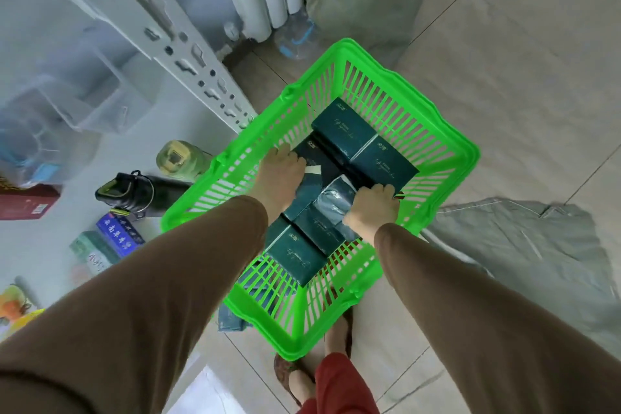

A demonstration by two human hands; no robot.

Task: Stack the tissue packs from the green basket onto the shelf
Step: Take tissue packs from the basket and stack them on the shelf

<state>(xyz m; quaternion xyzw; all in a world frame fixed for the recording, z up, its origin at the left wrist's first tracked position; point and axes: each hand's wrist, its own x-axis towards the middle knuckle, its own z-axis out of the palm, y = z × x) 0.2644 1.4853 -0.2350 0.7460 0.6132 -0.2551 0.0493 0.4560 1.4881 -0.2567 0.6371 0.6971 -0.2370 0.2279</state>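
Note:
The green basket [447, 158] stands on the tiled floor below me, with several dark green tissue packs lying inside. Both my hands reach down into it. My left hand [280, 175] curls its fingers over the edge of one tissue pack [311, 151] near the basket's left wall. My right hand [371, 208] grips a shiny wrapped tissue pack [331, 203] in the middle of the pile. Two more packs [363, 144] lie at the far end and another pack [295, 250] lies at the near end. The white shelf [84, 158] is to the left.
A white perforated shelf post [174, 44] runs down beside the basket. On the shelf stand a black bottle [134, 193], a green-capped jar [179, 160], a blue box [119, 233] and clear bins [77, 91]. A grey sack [524, 245] lies on the floor at right. My feet are below the basket.

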